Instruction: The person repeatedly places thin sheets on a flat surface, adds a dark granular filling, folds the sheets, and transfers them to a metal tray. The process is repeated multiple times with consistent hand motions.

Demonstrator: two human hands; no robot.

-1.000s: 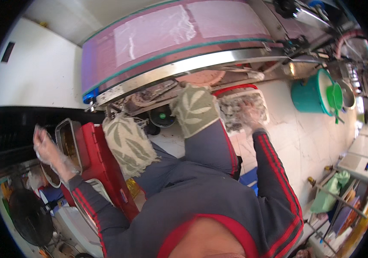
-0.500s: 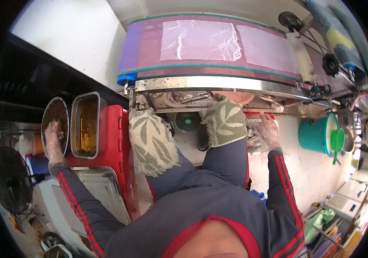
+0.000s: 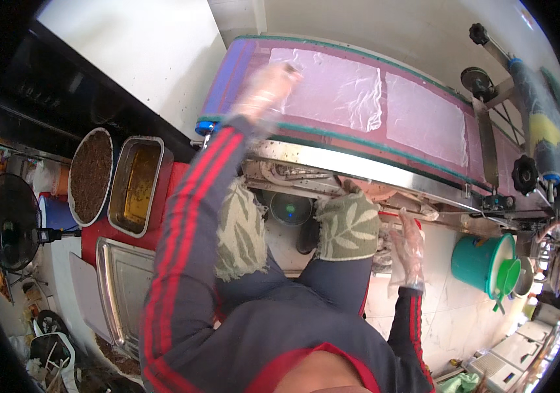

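Plainly nearer the work, a left hand in a clear plastic glove hangs over the left end of a thin, wrinkled, translucent white sheet, one of two laid in line on a pink conveyor belt with teal edges. The sheet spreads rightward from the fingertips, its long axis following the belt, which slants from far left to near right. Blur hides whether the hand touches it; the fingers look bunched, with a dark patch at their tips, but whether they hold anything cannot be told. A second thin, translucent white sheet lies farther right, well apart from that hand. Off the belt, the right hand, also in clear plastic, hovers beside the towel-draped knee, fingers loosely spread and apparently gripping nothing, near partly hidden grey, clumpy material. At left, brown crumbly matter fills a round, pale-rimmed tub.
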